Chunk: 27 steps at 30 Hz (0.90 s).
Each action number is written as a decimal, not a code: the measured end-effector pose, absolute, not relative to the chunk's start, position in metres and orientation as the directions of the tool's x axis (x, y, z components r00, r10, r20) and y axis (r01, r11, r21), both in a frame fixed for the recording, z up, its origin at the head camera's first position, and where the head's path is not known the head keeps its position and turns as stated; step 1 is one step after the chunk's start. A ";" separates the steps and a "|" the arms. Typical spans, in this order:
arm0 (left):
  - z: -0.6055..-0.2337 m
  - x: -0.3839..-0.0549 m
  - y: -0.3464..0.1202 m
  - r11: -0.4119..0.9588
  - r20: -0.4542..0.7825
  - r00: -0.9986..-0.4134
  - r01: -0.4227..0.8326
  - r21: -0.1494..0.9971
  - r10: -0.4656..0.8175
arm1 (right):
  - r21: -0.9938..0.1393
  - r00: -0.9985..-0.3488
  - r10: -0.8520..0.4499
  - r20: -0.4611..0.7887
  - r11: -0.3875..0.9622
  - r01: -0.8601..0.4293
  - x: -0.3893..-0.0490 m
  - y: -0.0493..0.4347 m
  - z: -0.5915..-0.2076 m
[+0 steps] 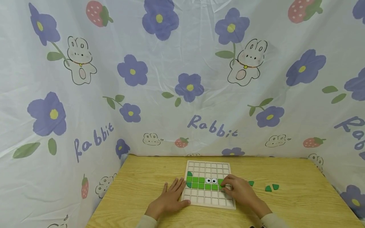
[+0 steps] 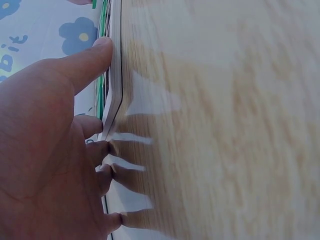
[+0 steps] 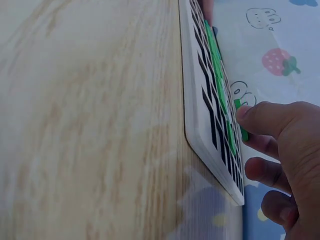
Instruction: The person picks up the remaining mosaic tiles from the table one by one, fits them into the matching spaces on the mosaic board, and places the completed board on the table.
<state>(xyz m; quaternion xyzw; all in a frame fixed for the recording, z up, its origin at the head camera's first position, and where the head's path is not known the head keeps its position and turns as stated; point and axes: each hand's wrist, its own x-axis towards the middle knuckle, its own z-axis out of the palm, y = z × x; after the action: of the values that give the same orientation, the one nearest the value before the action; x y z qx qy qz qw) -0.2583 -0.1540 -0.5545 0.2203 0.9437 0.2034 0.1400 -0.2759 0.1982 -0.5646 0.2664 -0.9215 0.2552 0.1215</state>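
Note:
A pale wooden grid board [image 1: 203, 200] lies on the table, with green square tiles [image 1: 201, 180] in two rows across its middle. Two eye tiles [image 1: 211, 180] sit in the upper row, and dark green rounded pieces [image 1: 189, 174] are at the left end. Spread along the board's left edge is my left hand [image 1: 169, 200], its thumb touching the near left corner area. Over the board's right side, my right hand [image 1: 240, 189] pinches a green tile [image 3: 244, 133] between thumb and finger; the other fingers are loosely bent. Part of that tile is hidden by the fingertips.
To the right of the board, dark green rounded pieces [image 1: 268, 188] lie loose on the wooden table [image 1: 302, 205]; one is partly behind the right hand. A white cloth [image 1: 159, 104] with flowers and rabbits hangs behind the table and on its left and right.

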 end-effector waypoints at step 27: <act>-0.554 -0.259 -0.153 0.824 -0.184 -0.864 0.352 0.444 0.468 | -0.316 -0.838 -0.452 0.306 0.782 -0.537 -0.277 0.196 -0.568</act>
<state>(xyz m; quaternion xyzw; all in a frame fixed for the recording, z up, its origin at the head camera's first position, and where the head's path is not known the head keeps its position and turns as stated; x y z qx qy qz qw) -0.2593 -0.1532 -0.5537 0.2170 0.9441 0.2022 0.1442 -0.2773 0.1958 -0.5676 0.2639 -0.9377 0.1989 0.1071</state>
